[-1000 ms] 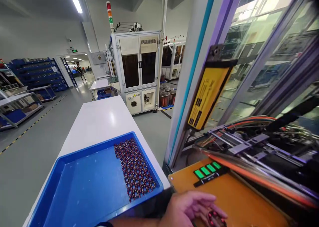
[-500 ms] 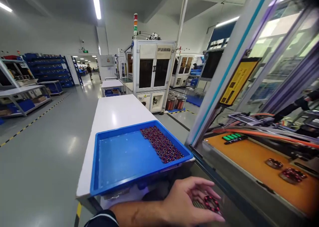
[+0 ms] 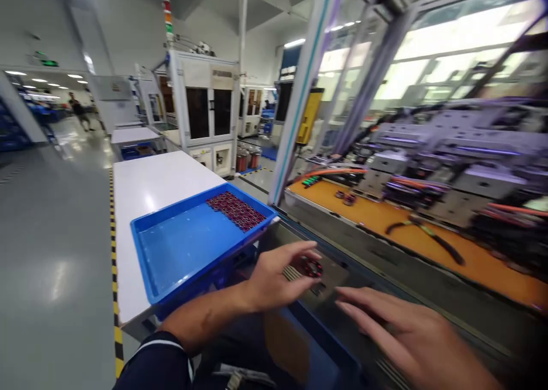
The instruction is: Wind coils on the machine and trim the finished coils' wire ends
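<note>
Red-dotted ring (image 3: 312,268) held btwn L hand (image 3: 274,277) fingers & thumb; R hand (image 3: 413,328) nr, fingers slightly apart.

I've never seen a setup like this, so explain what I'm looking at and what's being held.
A camera on someone's head looks forward and down, roughly as they see. The wearer's bare left hand holds a small dark ring-shaped part with red spots. The right hand is open nearby, with nothing visible in it. On the white table, a blue tray bears closely packed small parts along one side. At right, machinery stands behind an orange surface where a plier-like tool lies.
</note>
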Motion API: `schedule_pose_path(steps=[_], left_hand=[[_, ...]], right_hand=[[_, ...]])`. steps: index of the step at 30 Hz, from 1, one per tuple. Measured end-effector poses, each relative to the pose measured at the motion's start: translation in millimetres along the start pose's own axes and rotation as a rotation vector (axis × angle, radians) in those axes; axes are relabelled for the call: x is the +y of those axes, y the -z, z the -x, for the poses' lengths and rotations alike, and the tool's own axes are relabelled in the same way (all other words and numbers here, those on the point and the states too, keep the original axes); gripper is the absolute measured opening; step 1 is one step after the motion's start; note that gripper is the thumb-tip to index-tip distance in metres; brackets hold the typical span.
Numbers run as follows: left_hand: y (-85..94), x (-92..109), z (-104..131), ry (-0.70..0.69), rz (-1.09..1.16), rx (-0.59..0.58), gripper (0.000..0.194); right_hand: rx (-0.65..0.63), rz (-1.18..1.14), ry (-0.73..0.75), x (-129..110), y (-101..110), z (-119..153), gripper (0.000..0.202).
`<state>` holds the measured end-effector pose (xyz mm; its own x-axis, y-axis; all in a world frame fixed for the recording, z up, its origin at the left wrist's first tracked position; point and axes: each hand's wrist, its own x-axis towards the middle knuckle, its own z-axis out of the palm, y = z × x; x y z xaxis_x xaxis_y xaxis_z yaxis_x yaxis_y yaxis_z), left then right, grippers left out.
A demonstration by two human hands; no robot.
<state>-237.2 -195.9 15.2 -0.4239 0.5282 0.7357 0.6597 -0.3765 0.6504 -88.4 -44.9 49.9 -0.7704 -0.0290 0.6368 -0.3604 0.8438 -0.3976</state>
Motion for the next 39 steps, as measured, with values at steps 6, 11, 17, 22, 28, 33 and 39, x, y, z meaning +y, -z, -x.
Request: schedule_pose_path(steps=[6, 11, 17, 22, 28, 33, 39], left_hand=[[-15.4, -9.9, -14.3, -0.083, 0.092, -0.080, 0.057], [-43.4, -21.6, -31.8, -0.067, 0.164, -0.133, 0.060], [-66.2, -44.5, -37.6, -0.026, 0.223, -0.159, 0.064], [-72.6, -61.0, -37.8, 0.218, 0.418, -0.232, 0.071], [-69.6, -61.4, -34.2, 0.272, 0.465, -0.334, 0.066], [-70.3, -57.4, -30.3, 0.203, 0.426, -0.450, 0.068], [-82.0, -60.5, -27.3, 0.245, 0.456, -0.310, 0.075]], right_hand=[[0.197, 0.231, -0.021, -36.5, 17.8, 5.6, 0.029], [0.121, 0.223, -0.175, -15.3, 29.8, 8.1, 0.037], [-0.033, 0.032, -0.377, 23.0, 29.3, 18.4, 0.021], [-0.073, -0.167, -0.508, 30.8, 30.4, 31.8, 0.018], [-0.014, -0.496, -0.715, 53.2, 21.3, 36.5, 0.009], [0.312, -0.719, -0.946, 63.7, 2.0, 21.2, 0.021], [0.514, -0.890, -0.906, 55.0, -32.6, 34.5, 0.026]])
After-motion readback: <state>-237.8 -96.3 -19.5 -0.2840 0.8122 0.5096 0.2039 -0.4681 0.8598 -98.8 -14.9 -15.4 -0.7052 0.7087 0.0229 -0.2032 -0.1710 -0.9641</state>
